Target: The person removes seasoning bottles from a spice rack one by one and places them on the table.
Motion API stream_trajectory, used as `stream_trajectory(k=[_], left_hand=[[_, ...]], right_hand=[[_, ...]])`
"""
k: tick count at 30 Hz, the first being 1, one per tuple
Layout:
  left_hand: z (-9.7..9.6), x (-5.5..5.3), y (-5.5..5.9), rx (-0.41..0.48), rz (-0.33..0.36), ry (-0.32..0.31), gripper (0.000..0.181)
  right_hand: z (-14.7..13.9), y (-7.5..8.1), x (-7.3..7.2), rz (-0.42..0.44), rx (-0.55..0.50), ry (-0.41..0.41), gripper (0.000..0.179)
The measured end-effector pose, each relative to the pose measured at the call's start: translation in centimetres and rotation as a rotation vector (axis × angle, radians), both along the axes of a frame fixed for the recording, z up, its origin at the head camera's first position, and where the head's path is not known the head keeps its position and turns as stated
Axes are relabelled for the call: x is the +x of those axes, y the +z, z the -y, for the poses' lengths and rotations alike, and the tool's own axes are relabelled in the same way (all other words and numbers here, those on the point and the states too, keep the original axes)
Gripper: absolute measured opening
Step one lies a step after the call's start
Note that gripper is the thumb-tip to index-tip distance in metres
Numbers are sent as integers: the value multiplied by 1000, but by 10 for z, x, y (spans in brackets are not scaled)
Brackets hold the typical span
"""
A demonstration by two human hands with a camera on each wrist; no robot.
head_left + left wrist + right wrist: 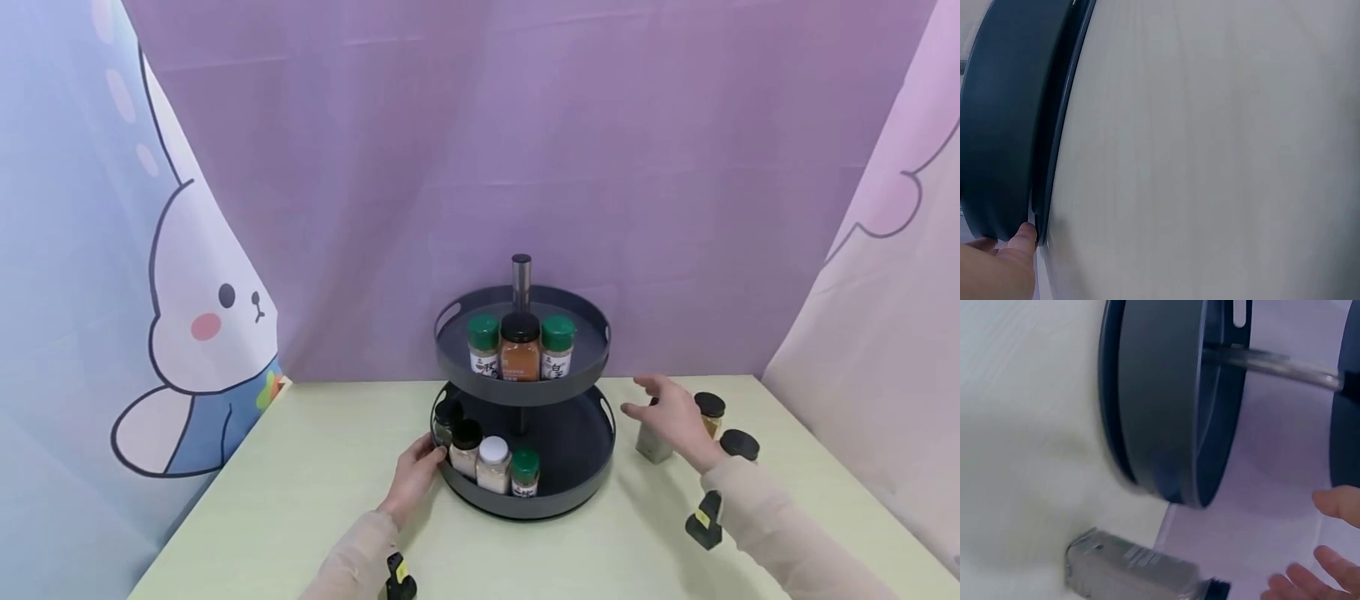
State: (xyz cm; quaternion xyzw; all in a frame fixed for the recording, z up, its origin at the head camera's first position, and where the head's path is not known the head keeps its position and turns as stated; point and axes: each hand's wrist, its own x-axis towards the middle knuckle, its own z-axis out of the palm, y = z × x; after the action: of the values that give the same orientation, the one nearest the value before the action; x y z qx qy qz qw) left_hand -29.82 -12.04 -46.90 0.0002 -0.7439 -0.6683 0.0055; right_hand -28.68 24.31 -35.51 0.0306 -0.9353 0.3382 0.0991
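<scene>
A dark grey two-tier round spice rack stands mid-table, with its upper tray [420, 350] above its lower tray [540, 505]. My left hand [411, 479] holds the lower tray's left rim; in the left wrist view the thumb [1022, 236] lies against the edge. On the right, my right hand [673, 418] hovers with fingers spread over a greyish spice jar [654, 444], partly hiding it. In the right wrist view this jar [1129, 565] has a black lid, and the fingers [1335, 565] are apart from it.
Two green-lidded bottles flank a black-lidded orange spice jar [521, 358] on the upper tray. Several jars, including a white-lidded jar [493, 467], line the lower tray's front left. Two more black-lidded jars [709, 408] stand behind my right wrist. A purple curtain [360, 208] hangs behind the table.
</scene>
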Motion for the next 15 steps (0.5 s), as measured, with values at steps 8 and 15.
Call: stream_trajectory(k=[8,15], left_hand=[[2,-1,-2,12,21,7,52],[1,-1,-1,6,18,6,52]], right_hand=[[25,2,9,67,-6,154,51],[48,5,16,102,-43,321,48]])
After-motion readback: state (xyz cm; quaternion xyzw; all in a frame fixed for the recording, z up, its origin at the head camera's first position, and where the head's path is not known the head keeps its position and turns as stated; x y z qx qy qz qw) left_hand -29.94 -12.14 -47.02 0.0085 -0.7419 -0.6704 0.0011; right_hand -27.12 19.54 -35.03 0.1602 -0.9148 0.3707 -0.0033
